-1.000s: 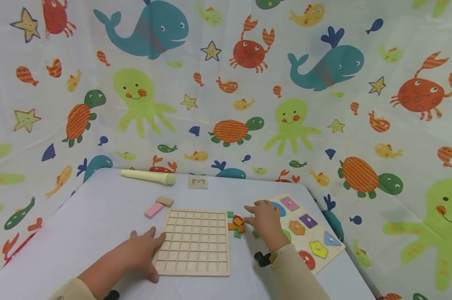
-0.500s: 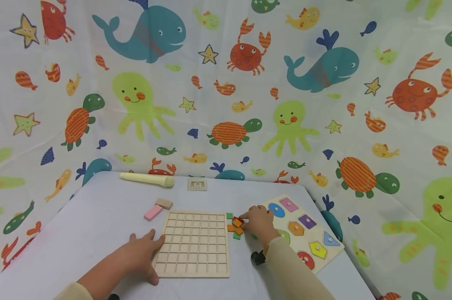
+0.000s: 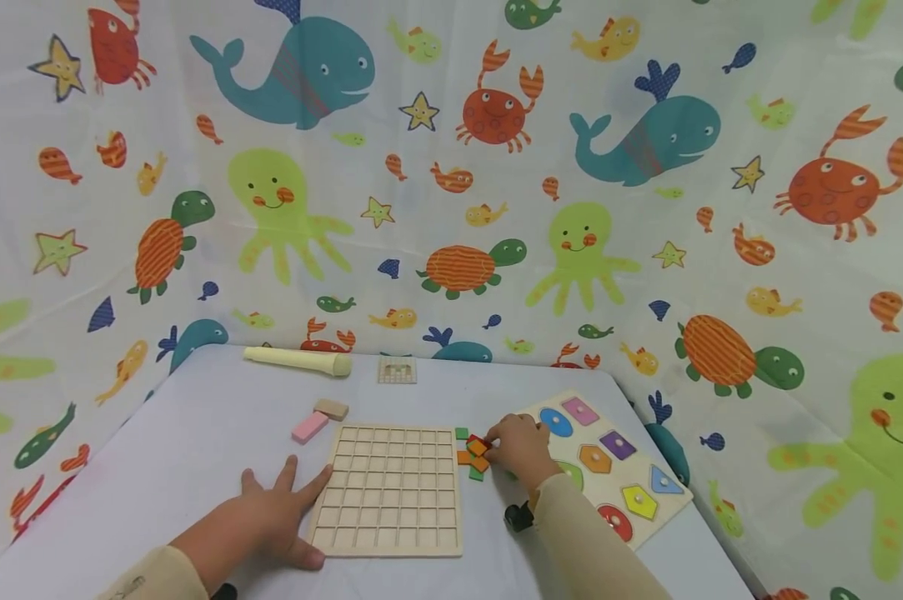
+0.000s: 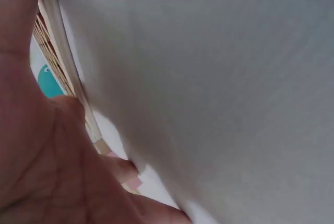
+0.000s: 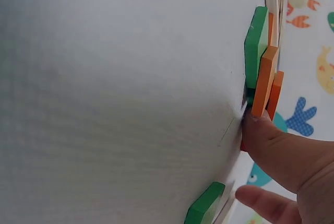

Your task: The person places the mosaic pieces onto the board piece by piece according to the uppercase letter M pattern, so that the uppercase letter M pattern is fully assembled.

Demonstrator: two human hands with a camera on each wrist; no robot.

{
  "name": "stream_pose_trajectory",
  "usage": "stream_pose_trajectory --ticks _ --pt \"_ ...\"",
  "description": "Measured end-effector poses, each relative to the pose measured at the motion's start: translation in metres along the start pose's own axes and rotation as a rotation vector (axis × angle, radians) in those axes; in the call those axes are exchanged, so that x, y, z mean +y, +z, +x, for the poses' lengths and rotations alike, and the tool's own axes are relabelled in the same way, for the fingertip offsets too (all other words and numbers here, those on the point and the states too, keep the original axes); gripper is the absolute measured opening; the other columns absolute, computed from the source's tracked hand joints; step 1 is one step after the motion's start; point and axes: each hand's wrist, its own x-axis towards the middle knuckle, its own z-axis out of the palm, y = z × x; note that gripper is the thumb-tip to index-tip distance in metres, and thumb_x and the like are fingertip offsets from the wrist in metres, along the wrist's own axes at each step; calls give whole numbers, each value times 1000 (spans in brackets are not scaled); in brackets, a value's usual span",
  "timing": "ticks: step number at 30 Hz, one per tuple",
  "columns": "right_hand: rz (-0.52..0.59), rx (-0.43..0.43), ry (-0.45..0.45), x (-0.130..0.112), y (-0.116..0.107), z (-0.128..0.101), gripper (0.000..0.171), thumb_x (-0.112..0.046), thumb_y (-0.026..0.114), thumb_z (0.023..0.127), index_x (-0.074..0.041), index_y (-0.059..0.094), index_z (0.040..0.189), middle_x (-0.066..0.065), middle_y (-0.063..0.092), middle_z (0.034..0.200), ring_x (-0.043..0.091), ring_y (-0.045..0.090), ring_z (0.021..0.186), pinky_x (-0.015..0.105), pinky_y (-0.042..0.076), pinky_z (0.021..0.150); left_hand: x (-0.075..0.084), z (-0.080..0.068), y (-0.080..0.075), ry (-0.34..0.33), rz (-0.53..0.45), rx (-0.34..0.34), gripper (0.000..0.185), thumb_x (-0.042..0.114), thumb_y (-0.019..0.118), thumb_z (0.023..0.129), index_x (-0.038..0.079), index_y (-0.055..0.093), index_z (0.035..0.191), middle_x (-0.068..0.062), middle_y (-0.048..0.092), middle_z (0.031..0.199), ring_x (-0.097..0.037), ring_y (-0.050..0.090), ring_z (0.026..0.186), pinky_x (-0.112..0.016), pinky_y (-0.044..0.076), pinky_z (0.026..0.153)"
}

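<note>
My left hand (image 3: pixel 274 515) rests with fingers spread at the left edge of a pale wooden grid board (image 3: pixel 386 557). In the left wrist view its fingers (image 4: pixel 65 106) lie along the board's side. Right of the board is a small heap of square tiles, with an orange tile (image 3: pixel 481 464), a green tile (image 3: pixel 462 433) and a red tile (image 3: pixel 472 438). My right hand (image 3: pixel 521 450) reaches into the heap's right side with bent fingers. Its thumb (image 5: pixel 269 138) is against the tiles in the right wrist view; I cannot tell whether it pinches one.
A shape puzzle board (image 3: pixel 664 502) with coloured knobbed pieces lies right, partly behind my right arm. Another green tile (image 5: pixel 206 203) lies near that hand. A pink block (image 3: pixel 310 427) and tan block (image 3: pixel 332 408) are back left. Behind are a cream tapered stick (image 3: pixel 297 360) and a small beige grid piece (image 3: pixel 397 370).
My right hand has come down and left onto the tile heap, its fingers drawing closer together. The left hand stays at the board's edge, its fingers shifting slightly.
</note>
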Motion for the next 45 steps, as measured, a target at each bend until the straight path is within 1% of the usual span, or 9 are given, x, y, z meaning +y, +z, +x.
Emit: stream_pose_trajectory --ticks 4,10,13,23,27,33,38,42,45 --pt "-10 2 1 0 1 1 16 -40 90 86 -31 84 98 1 70 118 33 55 124 63 37 107 1 6 -3 -10 8 0 136 78 90 56 22 33 167 -45 17 166 -93 11 130 -95 20 103" --pt "-25 -19 2 0 -4 1 29 -39 88 88 -33 82 116 1 70 124 32 55 124 63 37 108 2 14 -6 -14 19 24 138 80 89 55 25 32 167 -45 14 167 -92 10 130 -95 27 99" --pt "-6 -23 3 2 -6 2 27 -37 88 89 -31 84 114 1 71 124 32 55 123 63 36 108 6 17 -10 -26 22 12 138 82 88 55 26 30 168 -45 11 167 -92 9 130 -94 29 98" --pt "-22 -3 -10 9 -8 3 15 -38 89 88 -28 82 96 1 71 117 31 56 118 64 37 107 11 22 -16 -20 69 -21 138 85 85 58 25 26 168 -45 11 167 -91 10 133 -91 15 110" --pt "-35 12 -6 10 -6 1 18 -42 90 86 -28 80 93 2 70 117 31 56 119 65 38 108 12 20 -17 -21 80 -34 137 84 84 60 24 25 169 -45 10 167 -91 11 133 -90 15 112" --pt "-43 32 3 9 -6 0 22 -45 89 85 -28 80 94 4 70 120 32 55 120 68 36 111 12 15 -19 -33 73 -47 136 82 85 62 22 25 168 -46 9 167 -90 11 134 -90 13 113" --pt "-29 60 -18 5 -10 -4 22 -43 88 86 -30 82 103 2 70 123 32 55 125 70 34 112 9 14 -20 -31 83 -49 136 83 84 63 20 25 168 -47 10 166 -89 12 135 -89 10 114" --pt "-28 89 -76 -1 -12 -9 25 -36 88 88 -33 83 113 1 70 128 33 53 133 71 34 111 7 15 -20 -29 81 -44 136 83 84 63 21 25 168 -47 10 166 -89 12 135 -90 10 114" --pt "-37 90 -124 -7 -12 -11 27 -32 87 89 -37 83 115 0 70 130 33 52 136 70 34 112 6 16 -18 -34 74 -45 137 83 84 62 21 24 168 -46 9 167 -90 11 135 -90 11 113"
